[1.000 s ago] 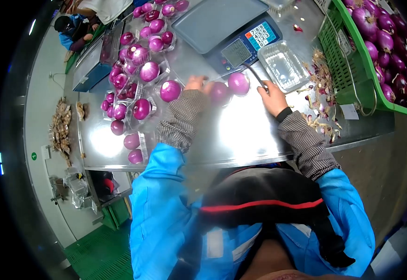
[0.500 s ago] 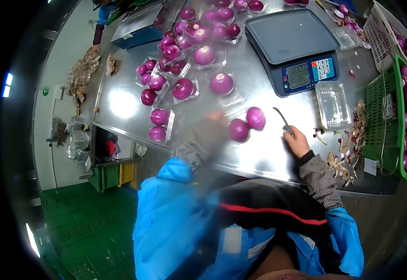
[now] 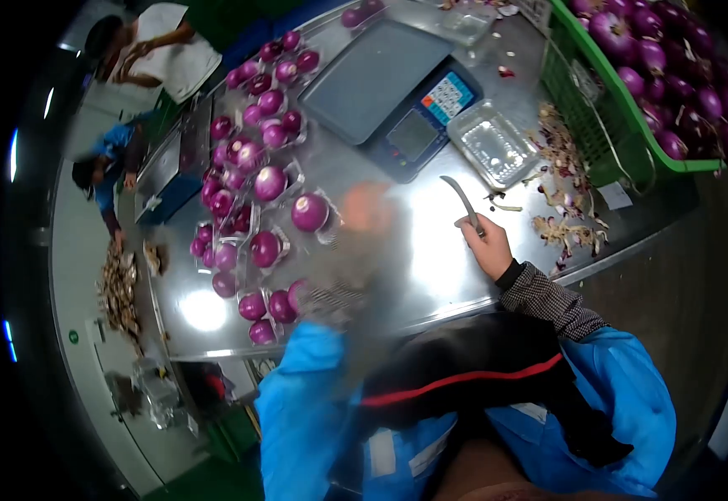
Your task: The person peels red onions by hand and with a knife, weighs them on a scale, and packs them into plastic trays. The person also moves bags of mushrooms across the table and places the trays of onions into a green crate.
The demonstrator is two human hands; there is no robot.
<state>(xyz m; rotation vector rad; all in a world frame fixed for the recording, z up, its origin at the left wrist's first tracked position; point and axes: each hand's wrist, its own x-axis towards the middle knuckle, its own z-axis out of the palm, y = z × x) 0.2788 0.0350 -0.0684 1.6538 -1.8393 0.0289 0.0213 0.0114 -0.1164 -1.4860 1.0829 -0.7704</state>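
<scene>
My right hand is closed around the handle of a small curved knife, its blade pointing away from me over the steel table. My left hand is smeared by motion, so its fingers cannot be made out. It is above the table, just right of a peeled red onion. Close to my left sleeve, more red onions sit near the table's front edge, partly covered by the sleeve. Farther left, many red onions stand in clear plastic trays.
A digital scale stands ahead, beside a clear plastic tray. At the right, a green crate holds red onions, with onion skins and trimmings next to it. Two other people are at the far left.
My view has turned to the right. The two onions that lay between my hands have gone from that spot, and onions now show beside my left sleeve. My right hand still holds the knife.
</scene>
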